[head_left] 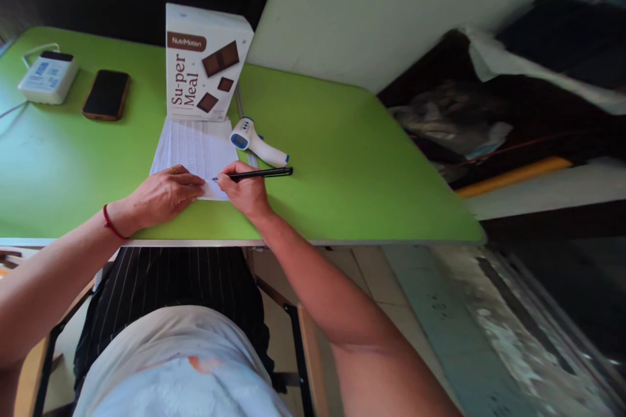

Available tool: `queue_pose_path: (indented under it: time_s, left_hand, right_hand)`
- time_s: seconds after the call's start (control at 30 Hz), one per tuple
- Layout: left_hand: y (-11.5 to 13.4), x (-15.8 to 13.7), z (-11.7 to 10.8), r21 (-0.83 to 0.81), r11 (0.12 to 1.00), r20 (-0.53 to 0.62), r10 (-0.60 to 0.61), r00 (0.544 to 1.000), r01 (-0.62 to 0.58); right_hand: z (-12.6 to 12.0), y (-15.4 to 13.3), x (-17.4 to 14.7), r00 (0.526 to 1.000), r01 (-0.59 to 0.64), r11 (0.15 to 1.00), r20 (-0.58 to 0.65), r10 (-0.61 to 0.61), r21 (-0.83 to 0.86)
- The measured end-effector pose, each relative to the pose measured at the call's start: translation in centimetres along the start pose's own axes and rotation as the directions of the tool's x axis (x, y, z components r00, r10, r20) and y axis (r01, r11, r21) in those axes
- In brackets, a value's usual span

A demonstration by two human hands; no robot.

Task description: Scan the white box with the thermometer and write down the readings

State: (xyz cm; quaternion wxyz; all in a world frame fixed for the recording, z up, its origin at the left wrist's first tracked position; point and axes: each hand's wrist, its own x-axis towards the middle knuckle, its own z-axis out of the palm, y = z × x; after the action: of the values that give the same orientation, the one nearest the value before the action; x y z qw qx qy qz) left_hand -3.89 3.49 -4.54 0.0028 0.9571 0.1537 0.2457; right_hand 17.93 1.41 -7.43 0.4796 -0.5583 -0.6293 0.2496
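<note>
A stack of printed paper sheets (195,143) lies on the green table near its front edge. My left hand (169,194) rests flat on the lower left of the sheets, fingers stretched toward the right. Between the fingers of my right hand (247,192) is a black pen (264,172), its tip at the paper close to my left fingertips and its back end pointing right. Just beyond my right hand lies a white and blue infrared thermometer (257,143), on its side. An upright white box with chocolate pictures (208,65) stands at the far edge of the sheets.
On the green table (332,143), a black phone (106,95) lies at the left. Farther left sits a white device with a cable (49,77). A pale wall (352,13) borders the back, and a cluttered shelf (454,117) is at the right.
</note>
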Motion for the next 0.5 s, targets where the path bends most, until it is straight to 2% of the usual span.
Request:
queue_pose_path:
  time_s: [0.13,0.27,0.37,0.5]
  left_hand:
    - [0.0,0.0,-0.1,-0.01,1.0,0.024,-0.016,1.0,0.016]
    - [0.2,0.0,-0.3,-0.028,0.998,0.054,-0.053,0.997,0.054]
    - [0.4,0.1,-0.8,-0.099,0.991,0.051,-0.088,0.995,0.093]
    - [-0.3,0.2,-1.8,-0.259,0.938,0.055,-0.223,0.973,0.23]
  right_hand:
    - [-0.3,-0.2,-0.1,0.999,0.046,0.999,-0.012,-0.045,0.018]
    - [-0.8,-0.1,-0.2,0.98,0.192,0.974,-0.038,-0.197,-0.119]
    - [-1.2,0.6,-0.2,0.961,0.273,0.93,0.026,-0.275,-0.247]
    - [-1.8,2.1,0.1,0.954,0.297,0.902,0.141,-0.265,-0.315]
